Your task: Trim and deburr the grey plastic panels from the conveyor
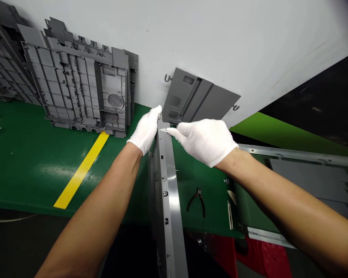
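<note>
At the far left, a ribbed grey molded panel point(5, 73), leaned against the white wall point(220, 38) and partly cut off by the edge of view. Just beside it, stacked housing panels point(75, 88) with round grilles, likewise leaned on edge, probably to save room on the green table point(23, 166). Below the stack, a strip of yellow tape point(84, 170) running toward the table's near edge, perhaps as a boundary mark.

Toward the middle, the left grip point(145, 129), white-gloved and clamped on the far end of a long grey housing panel point(172, 185). Seems to brace it upright, with the slotted narrow edge turned up for easy access. Reaches from near the wall back toward the body; cannot tell what bears the near end. Beyond, a hooked grey panel point(201, 94), tilted against the wall, with metal hooks at its sides.

Next, the right grip point(207, 139), also gloved, pinched on a thin blade-like tool point(163, 130), held at the panel's edge just beside the left grip, presumably for fine control. Cannot tell the exact kind of tool.

Below, diagonal cutters point(199, 192) with handles spread, and farther right, pale tweezers point(229, 208), both lying untouched, apparently within easy reach. At the far right, a metal rail point(292, 155), partly behind the right forearm.
</note>
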Demonstrator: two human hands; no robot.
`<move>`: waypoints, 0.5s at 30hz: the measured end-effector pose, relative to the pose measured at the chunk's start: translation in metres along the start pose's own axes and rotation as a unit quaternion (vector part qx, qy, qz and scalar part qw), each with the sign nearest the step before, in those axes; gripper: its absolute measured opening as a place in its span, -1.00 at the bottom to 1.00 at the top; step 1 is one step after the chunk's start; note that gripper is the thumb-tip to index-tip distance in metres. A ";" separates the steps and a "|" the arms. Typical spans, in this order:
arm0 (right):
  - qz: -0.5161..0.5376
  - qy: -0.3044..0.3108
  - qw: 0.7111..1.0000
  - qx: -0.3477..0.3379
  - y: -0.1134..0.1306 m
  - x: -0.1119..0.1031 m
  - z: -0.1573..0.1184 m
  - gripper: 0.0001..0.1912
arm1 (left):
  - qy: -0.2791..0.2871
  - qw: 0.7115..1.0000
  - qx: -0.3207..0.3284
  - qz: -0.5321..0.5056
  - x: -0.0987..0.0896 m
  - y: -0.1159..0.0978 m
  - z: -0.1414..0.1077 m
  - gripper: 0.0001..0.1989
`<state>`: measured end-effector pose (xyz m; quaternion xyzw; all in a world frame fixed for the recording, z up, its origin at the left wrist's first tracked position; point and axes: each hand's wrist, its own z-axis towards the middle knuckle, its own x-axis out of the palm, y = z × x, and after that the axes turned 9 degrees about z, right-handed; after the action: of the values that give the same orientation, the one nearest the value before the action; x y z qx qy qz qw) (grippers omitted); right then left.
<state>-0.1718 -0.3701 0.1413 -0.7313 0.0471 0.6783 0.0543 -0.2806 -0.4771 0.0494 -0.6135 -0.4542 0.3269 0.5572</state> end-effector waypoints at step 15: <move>0.024 0.002 1.000 -0.005 -0.001 0.003 -0.007 -0.25 | -0.012 1.000 -0.021 0.000 0.001 -0.004 -0.002 -0.62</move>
<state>-0.1643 -0.3706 0.1393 -0.7314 0.0612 0.6784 0.0338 -0.2794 -0.4773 0.0534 -0.6213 -0.4677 0.3239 0.5388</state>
